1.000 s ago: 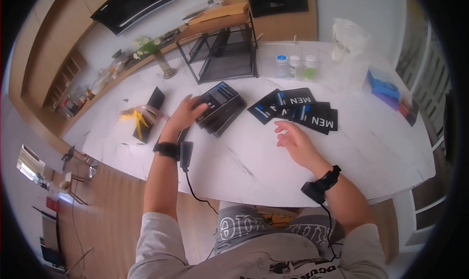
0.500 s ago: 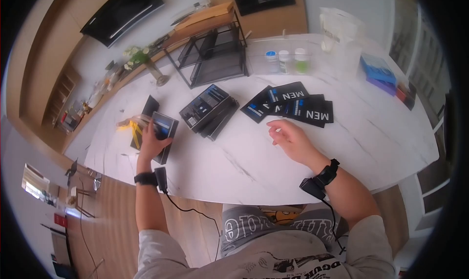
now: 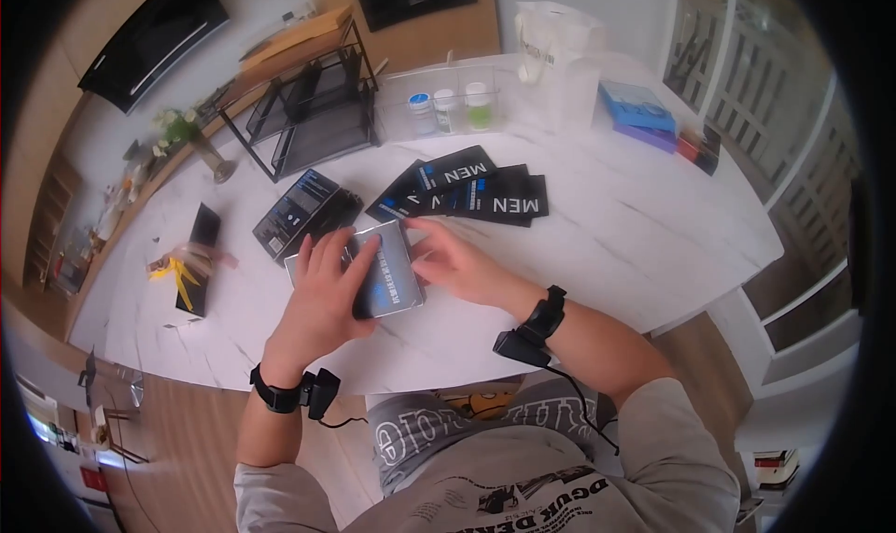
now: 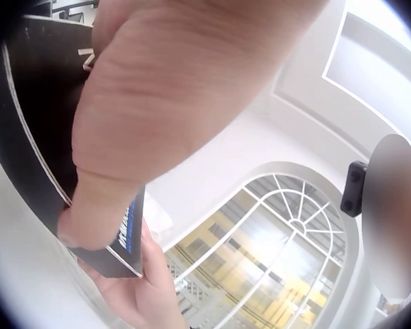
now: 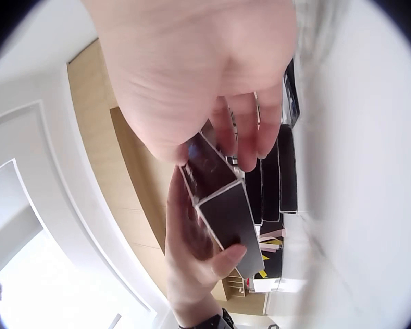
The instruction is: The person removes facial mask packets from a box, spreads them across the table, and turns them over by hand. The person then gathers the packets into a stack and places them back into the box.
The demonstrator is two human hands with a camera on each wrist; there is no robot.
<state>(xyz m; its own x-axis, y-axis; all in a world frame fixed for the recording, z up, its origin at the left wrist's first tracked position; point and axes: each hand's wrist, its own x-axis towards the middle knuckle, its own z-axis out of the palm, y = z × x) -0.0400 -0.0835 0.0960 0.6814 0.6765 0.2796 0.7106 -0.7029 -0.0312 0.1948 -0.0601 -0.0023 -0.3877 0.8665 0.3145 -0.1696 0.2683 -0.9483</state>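
A flat black box [image 3: 392, 281] with blue lettering and a glossy top is held between both hands above the table's front half. My left hand [image 3: 322, 295] grips its left part, fingers spread over the top and thumb on the near edge. At the other end, my right hand [image 3: 467, 264] pinches the box's right edge. The right wrist view shows the thumb and fingers on either side of the box [image 5: 229, 216]. Just beyond the left hand lies a stack of similar black boxes [image 3: 301, 204]. Several black packets printed MEN [image 3: 509, 197] are fanned out behind the right hand.
At the left stands an open black box [image 3: 191, 300] with a yellow ribbon [image 3: 177, 273]. A black mesh rack [image 3: 327, 141], a clear tray with three bottles [image 3: 444, 113], a white bag [image 3: 560, 66] and blue boxes [image 3: 635, 108] line the marble table's [image 3: 653, 244] back.
My left hand left the stack, took a box beside the ribboned box and brought it rightward to the middle. The right hand came to its edge. The head view turned right.
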